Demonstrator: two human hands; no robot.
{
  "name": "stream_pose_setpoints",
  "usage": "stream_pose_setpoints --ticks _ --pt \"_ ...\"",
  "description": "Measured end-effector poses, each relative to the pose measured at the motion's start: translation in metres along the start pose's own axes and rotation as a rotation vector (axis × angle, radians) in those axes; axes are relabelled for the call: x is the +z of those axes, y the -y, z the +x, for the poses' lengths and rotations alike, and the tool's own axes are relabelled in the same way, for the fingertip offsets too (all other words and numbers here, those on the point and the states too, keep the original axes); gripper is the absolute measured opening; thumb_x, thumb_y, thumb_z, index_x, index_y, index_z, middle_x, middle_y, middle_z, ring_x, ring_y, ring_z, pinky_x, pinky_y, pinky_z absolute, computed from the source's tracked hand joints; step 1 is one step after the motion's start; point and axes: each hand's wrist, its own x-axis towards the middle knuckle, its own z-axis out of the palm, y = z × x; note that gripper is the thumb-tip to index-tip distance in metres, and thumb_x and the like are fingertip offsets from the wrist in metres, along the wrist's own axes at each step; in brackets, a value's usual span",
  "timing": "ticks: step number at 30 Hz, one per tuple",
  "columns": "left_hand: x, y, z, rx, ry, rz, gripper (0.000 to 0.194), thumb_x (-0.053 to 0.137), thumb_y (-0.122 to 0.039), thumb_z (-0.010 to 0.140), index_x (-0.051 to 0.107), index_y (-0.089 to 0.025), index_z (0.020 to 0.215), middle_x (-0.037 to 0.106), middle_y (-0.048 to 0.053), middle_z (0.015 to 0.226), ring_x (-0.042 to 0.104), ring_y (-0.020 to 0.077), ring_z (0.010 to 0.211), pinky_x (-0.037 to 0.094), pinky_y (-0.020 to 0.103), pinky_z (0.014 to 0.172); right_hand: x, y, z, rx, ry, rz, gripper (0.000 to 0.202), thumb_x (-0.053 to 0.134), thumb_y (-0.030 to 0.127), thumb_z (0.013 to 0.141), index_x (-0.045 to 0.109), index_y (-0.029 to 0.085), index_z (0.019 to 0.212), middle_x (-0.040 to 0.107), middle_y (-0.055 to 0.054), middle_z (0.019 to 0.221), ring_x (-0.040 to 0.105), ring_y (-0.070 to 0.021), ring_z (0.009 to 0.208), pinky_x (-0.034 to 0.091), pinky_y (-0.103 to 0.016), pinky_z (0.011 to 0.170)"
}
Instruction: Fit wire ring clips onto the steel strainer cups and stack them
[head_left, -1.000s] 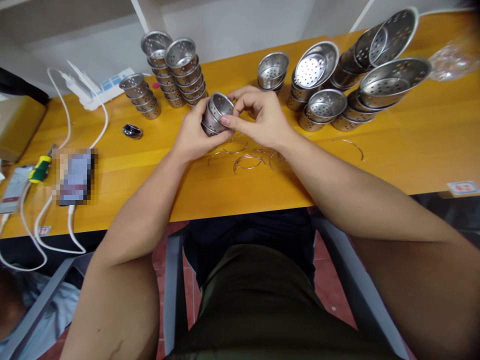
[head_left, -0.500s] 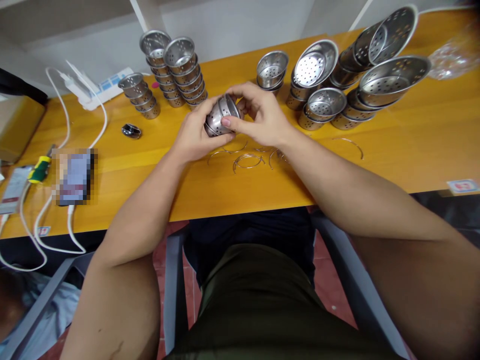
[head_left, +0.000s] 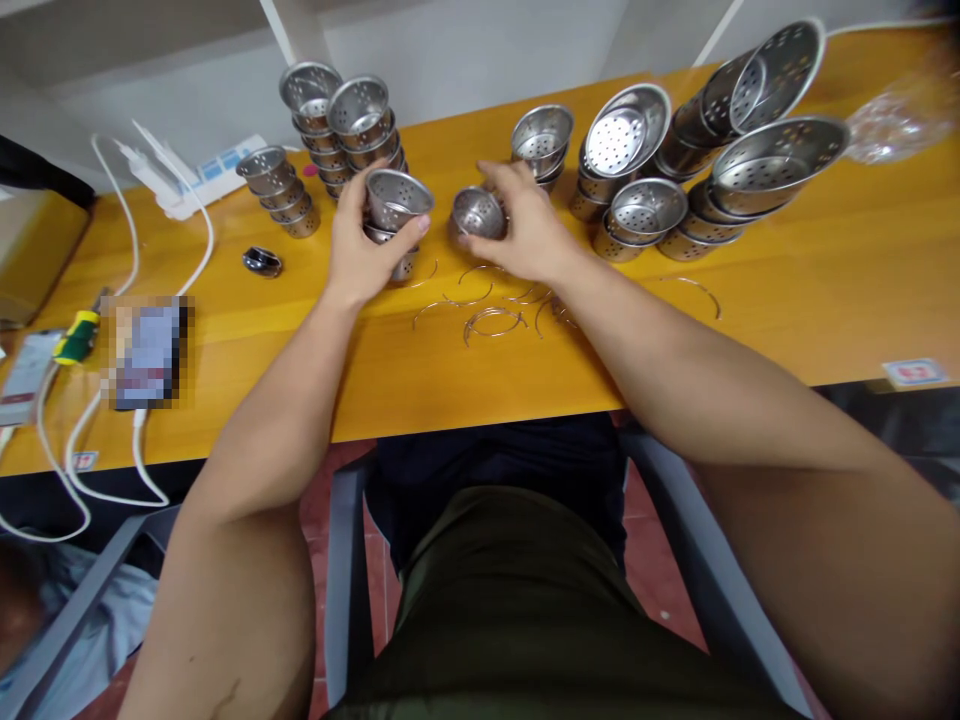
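Note:
Perforated metal cups stand on the yellow table. My left hand is wrapped round a short stack of cups, its thumb across the front. To the right, my right hand has thumb and fingers round a single small cup, whose open mouth faces up toward me. A gap separates the two. Thin curved wires lie on the table in front of my hands. Just behind my right hand is another small stack.
Tall cup stacks rise behind my left hand; larger stacks stand at the right. On the left are a smaller stack, a black object, a phone, a green-yellow tool, white cables and a power strip.
The cups held together between both hands are now apart. My left hand has moved left with a stack, while my right hand has one small cup lower at the table.

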Motion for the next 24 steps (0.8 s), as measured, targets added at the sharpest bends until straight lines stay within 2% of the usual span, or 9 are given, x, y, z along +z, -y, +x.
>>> stream_pose_setpoints --ticks 2,4,7,11,14,18,20,24 --pt "0.002 0.006 0.001 -0.048 -0.079 0.015 0.095 0.103 -0.098 0.091 0.073 -0.046 0.164 0.086 0.010 0.163 0.081 0.0472 0.155 0.064 0.075 0.141 0.011 -0.003 0.003 -0.027 0.040 -0.045 0.100 0.092 0.066 0.099 0.060 0.043 0.191 0.072 -0.015 0.178 0.064 -0.0540 0.169 0.049 -0.085 0.154" --pt "0.004 0.003 0.002 -0.072 -0.121 0.027 0.091 0.102 -0.101 0.088 0.075 -0.044 0.154 0.090 0.009 0.151 0.086 0.0455 0.142 0.067 0.076 0.135 0.019 -0.003 0.005 -0.063 0.048 -0.085 0.098 0.092 0.058 0.101 0.057 0.045 0.192 0.069 -0.013 0.183 0.063 -0.0525 0.172 0.050 -0.085 0.154" --pt "0.008 -0.012 0.002 -0.088 -0.083 0.013 0.088 0.101 -0.102 0.089 0.077 -0.043 0.149 0.091 0.009 0.148 0.086 0.0453 0.143 0.067 0.076 0.136 0.024 -0.002 0.007 -0.087 0.078 -0.153 0.089 0.090 0.052 0.103 0.061 0.043 0.186 0.069 -0.014 0.185 0.064 -0.0534 0.172 0.048 -0.088 0.153" --pt "0.011 -0.030 0.001 -0.090 -0.041 -0.026 0.100 0.101 -0.108 0.084 0.079 -0.037 0.152 0.091 0.010 0.154 0.084 0.0459 0.149 0.065 0.073 0.141 0.019 -0.004 0.007 -0.097 0.169 -0.192 0.081 0.089 0.047 0.103 0.067 0.032 0.180 0.075 -0.021 0.177 0.067 -0.0583 0.168 0.043 -0.093 0.152" --pt "0.010 -0.032 -0.001 -0.086 0.003 -0.017 0.105 0.100 -0.111 0.084 0.077 -0.036 0.155 0.088 0.011 0.161 0.081 0.0457 0.155 0.061 0.072 0.144 0.010 0.000 0.006 -0.137 0.115 -0.158 0.082 0.087 0.052 0.106 0.066 0.036 0.183 0.073 -0.019 0.180 0.065 -0.0567 0.171 0.047 -0.089 0.152" --pt "0.009 -0.032 -0.003 -0.047 0.079 0.039 0.109 0.096 -0.111 0.091 0.070 -0.033 0.163 0.085 0.009 0.164 0.070 0.0423 0.167 0.053 0.073 0.148 0.002 0.016 0.001 -0.192 0.026 0.035 0.083 0.084 0.068 0.114 0.060 0.044 0.190 0.069 -0.016 0.187 0.072 -0.0525 0.164 0.067 -0.078 0.135" --pt "0.009 -0.035 -0.004 -0.014 0.119 0.060 0.105 0.097 -0.106 0.095 0.070 -0.033 0.165 0.084 0.011 0.163 0.069 0.0430 0.167 0.054 0.074 0.147 0.004 0.023 -0.001 -0.195 0.013 0.098 0.089 0.088 0.076 0.112 0.058 0.044 0.190 0.069 -0.016 0.188 0.074 -0.0522 0.161 0.071 -0.075 0.129" --pt "0.013 -0.040 -0.005 0.031 0.156 0.071 0.090 0.107 -0.086 0.095 0.076 -0.039 0.165 0.080 0.015 0.165 0.075 0.0486 0.161 0.060 0.074 0.144 0.008 0.030 -0.002 -0.210 0.006 0.079 0.095 0.097 0.082 0.103 0.066 0.042 0.183 0.076 -0.018 0.176 0.071 -0.0549 0.162 0.068 -0.079 0.131"
